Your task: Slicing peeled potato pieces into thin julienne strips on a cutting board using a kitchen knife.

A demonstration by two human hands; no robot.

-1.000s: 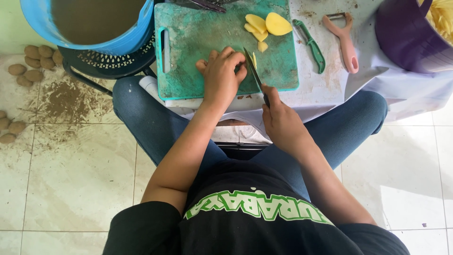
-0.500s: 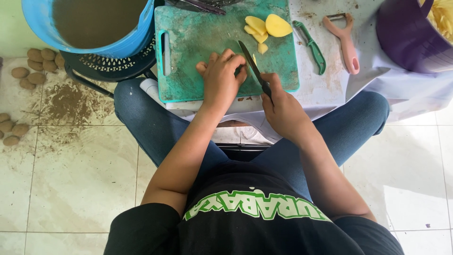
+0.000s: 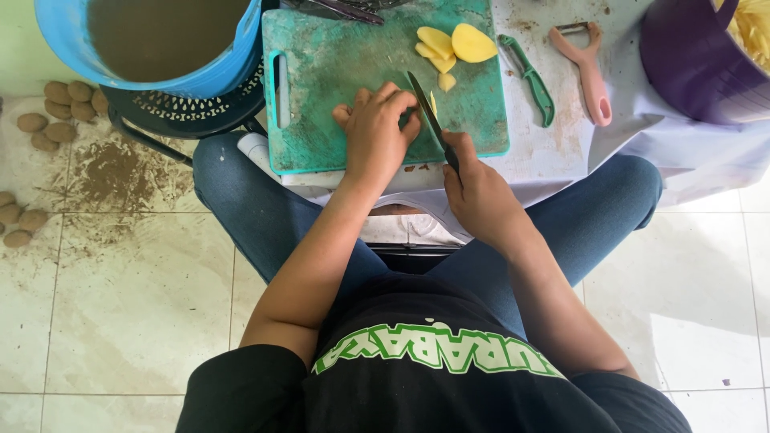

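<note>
My left hand (image 3: 375, 132) presses down on a peeled potato piece (image 3: 433, 102) on the green cutting board (image 3: 321, 64); most of the piece is hidden under my fingers. My right hand (image 3: 477, 188) grips the dark handle of a knife (image 3: 427, 116), and the blade stands against the potato right beside my left fingertips. Several yellow potato slices (image 3: 453, 44) lie at the far side of the board.
A green peeler (image 3: 529, 80) and a pink peeler (image 3: 587, 70) lie right of the board. A purple bucket (image 3: 690, 64) holds cut potato at far right. A blue bucket of muddy water (image 3: 152, 40) sits on a black stool (image 3: 188, 112). Unpeeled potatoes (image 3: 56, 104) and dirt lie on the tiled floor.
My hands stay on the board. The knife blade has shifted slightly against the potato piece as I cut.
</note>
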